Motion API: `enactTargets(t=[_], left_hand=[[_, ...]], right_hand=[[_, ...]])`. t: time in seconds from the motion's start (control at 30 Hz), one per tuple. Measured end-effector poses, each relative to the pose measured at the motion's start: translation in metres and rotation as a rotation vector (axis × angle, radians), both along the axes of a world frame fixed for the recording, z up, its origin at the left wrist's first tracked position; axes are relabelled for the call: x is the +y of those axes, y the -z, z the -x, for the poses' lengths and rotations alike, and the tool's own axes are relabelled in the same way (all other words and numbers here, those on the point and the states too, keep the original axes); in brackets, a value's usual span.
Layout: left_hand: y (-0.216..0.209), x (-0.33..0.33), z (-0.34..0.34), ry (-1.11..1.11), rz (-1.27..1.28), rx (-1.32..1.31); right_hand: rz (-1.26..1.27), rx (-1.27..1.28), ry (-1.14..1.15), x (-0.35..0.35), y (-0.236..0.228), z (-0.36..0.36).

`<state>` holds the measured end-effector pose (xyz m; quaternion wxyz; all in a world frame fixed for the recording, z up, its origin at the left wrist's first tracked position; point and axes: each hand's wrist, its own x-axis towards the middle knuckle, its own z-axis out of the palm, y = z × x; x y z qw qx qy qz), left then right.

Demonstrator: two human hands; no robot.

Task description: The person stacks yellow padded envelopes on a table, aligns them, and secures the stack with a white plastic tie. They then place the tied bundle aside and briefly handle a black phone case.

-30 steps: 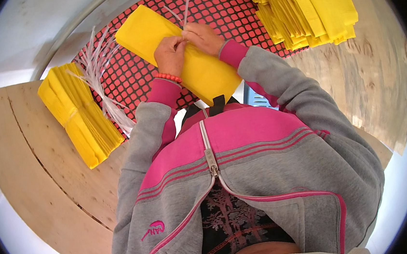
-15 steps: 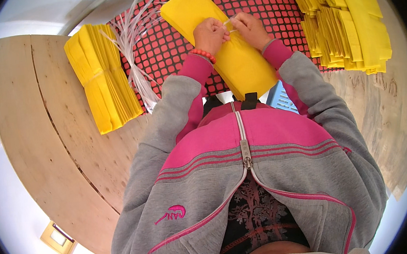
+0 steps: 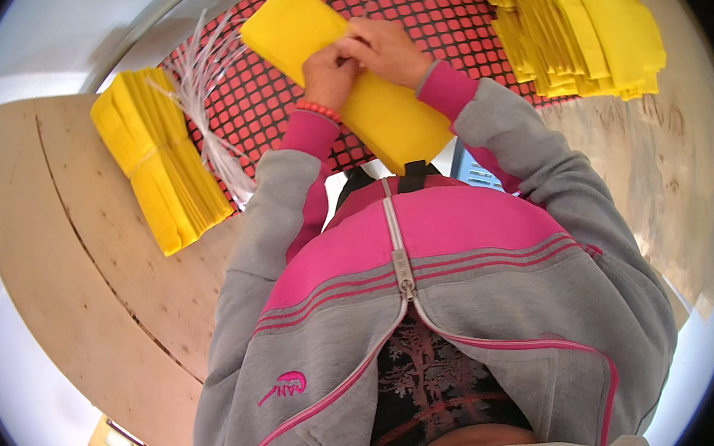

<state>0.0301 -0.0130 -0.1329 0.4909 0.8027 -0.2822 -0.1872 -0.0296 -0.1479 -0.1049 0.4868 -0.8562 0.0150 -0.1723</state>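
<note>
A folded yellow bundle (image 3: 399,122), flat and fabric-like, lies aslant in front of me on the red and black mat (image 3: 431,4). My left hand (image 3: 330,76), with a red bead bracelet at the wrist, is closed over the bundle's middle. Against it presses my right hand (image 3: 389,50), fingers bent and pinched together. Both hands meet over a white plastic strip, whose ends showed between the fingers a moment ago; now the fingers hide it. Loose white plastic strips (image 3: 206,121) lie in a spread bunch left of the bundle.
A yellow stack (image 3: 156,164), banded round its middle, sits at the left on the wooden table (image 3: 42,216). Taller piles of yellow pieces (image 3: 577,25) lie at the far right. Part of a blue plastic item (image 3: 475,170) shows below the table edge, near my right sleeve.
My hands have drawn closer together over the bundle, covering the strip that showed between them. The whole view has shifted slightly, with the bundle now further left.
</note>
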Motion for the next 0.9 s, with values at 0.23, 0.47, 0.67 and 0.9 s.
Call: enactTargets(t=[0.23,0.47,0.67,0.9], left_hand=[[0.010,0.002,-0.001,0.007,0.107,0.211],[0.004,0.004,0.002,0.067,0.139,0.032],[0.004,0.006,-0.002,0.092,0.141,0.243],[0.006,0.003,-0.008,-0.081,0.280,0.589]], right_hand=[[-0.314,0.103,-0.025,-0.019,0.004,0.002],[0.090,0.128,-0.160,-0.028,0.014,0.006],[0.280,0.203,-0.190,-0.038,0.015,0.010],[0.121,0.306,-0.113,-0.030,0.015,0.025]])
